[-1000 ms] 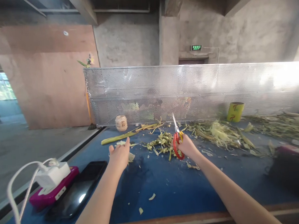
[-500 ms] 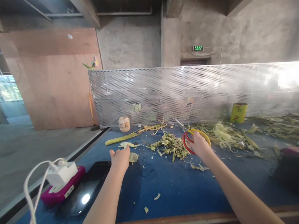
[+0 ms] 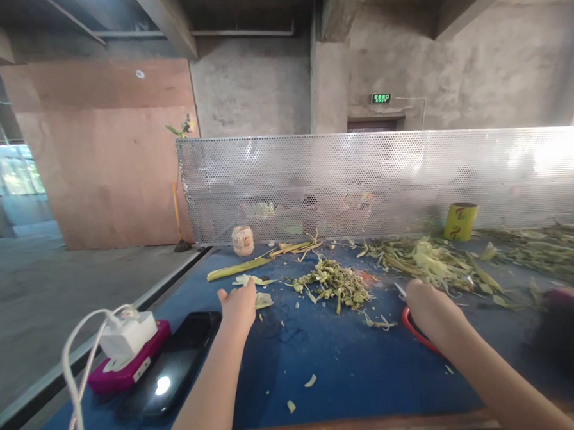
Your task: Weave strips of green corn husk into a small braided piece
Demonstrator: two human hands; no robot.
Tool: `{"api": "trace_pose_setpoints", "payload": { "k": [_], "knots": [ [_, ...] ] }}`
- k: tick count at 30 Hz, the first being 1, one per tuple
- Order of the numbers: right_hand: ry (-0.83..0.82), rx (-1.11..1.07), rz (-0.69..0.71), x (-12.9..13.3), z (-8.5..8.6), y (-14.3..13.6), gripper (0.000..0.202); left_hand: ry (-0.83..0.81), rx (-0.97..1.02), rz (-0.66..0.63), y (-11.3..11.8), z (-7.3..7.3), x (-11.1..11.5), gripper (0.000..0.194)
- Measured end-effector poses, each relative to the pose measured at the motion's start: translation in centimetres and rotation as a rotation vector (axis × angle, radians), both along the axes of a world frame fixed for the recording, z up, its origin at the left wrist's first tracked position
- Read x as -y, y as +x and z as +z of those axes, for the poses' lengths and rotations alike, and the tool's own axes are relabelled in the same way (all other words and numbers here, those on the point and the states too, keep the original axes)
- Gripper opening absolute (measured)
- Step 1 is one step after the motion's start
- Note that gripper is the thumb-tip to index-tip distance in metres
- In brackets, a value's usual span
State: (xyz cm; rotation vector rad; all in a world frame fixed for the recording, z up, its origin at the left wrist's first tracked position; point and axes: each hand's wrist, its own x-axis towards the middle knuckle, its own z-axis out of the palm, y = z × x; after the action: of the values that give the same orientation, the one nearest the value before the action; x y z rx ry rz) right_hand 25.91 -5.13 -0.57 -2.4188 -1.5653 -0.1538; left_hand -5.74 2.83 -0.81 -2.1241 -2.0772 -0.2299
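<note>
**Grey + bare, exit sign [image 3: 381,98] lit**

Back wall [image 3: 491,69] = bare conc., patchy, w/ pillar [image 3: 333,87] nr mid. Heavy beams [image 3: 164,19] o/head, thin pale pipe [image 3: 243,32] under dark ceiling [image 3: 251,2]. Table [image 3: 276,376]: blue top, brownish front edge; perf. metal screen [image 3: 289,167] stands along its back, strong glare far R. Sign glows green above dark doorway [image 3: 371,126], lower part behind screen; thin cable [image 3: 408,98] off sign's R side. L of ctr: big pinkish-brown panel [image 3: 107,179], small white disc [image 3: 140,74] up top. Orange-handled mop or broom [image 3: 176,211] nr panel's R edge, can't tell which. Far L: bright opening [image 3: 16,181], bit of green. Floor [image 3: 102,269] grey, dull, runs back to panel.
</note>
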Motion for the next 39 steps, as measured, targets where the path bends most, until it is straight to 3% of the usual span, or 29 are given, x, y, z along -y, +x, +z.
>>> {"api": "trace_pose_setpoints", "payload": {
  "k": [3, 5, 8, 11, 13, 17, 25, 33, 39],
  "knots": [
    [-0.028, 0.047, 0.039, -0.6, 1.3, -3.2, 0.025, 0.016, -0.003, 0.005, -0.1, -0.3, -0.1, 0.064],
    [-0.039, 0.087, 0.141, -1.5, 1.4, -6.1, 0.026, 0.041, -0.013, 0.025, -0.1, -0.3, -0.1, 0.063],
    [-0.018, 0.083, 0.302, -2.9, 0.8, -10.5, 0.021, 0.070, -0.039, 0.084, -0.2, -0.1, -0.6, 0.057],
    [0.034, 0.159, 0.511, -3.5, -0.1, -13.0, 0.023, 0.072, -0.076, 0.148, -0.8, 0.6, -2.2, 0.041],
    [0.068, 0.174, 0.589, -3.5, -0.5, -13.2, 0.024, 0.062, -0.095, 0.169, -1.6, 1.3, -3.8, 0.032],
    [0.138, 0.095, 0.667, -2.9, -0.8, -11.7, 0.028, 0.028, -0.096, 0.173, -4.1, 1.9, -7.0, 0.033],
    [0.200, 0.030, 0.720, -3.0, -0.6, -11.5, 0.028, -0.025, -0.024, 0.208, -9.0, 0.5, -9.2, 0.033],
    [0.202, -0.020, 0.721, -3.0, -0.8, -11.3, 0.030, 0.010, 0.072, 0.195, -9.2, 0.4, -9.3, 0.032],
    [0.184, -0.070, 0.687, -3.3, -0.5, -11.1, 0.030, 0.090, 0.244, 0.055, -8.5, 0.1, -8.7, 0.035]
  ]
}}
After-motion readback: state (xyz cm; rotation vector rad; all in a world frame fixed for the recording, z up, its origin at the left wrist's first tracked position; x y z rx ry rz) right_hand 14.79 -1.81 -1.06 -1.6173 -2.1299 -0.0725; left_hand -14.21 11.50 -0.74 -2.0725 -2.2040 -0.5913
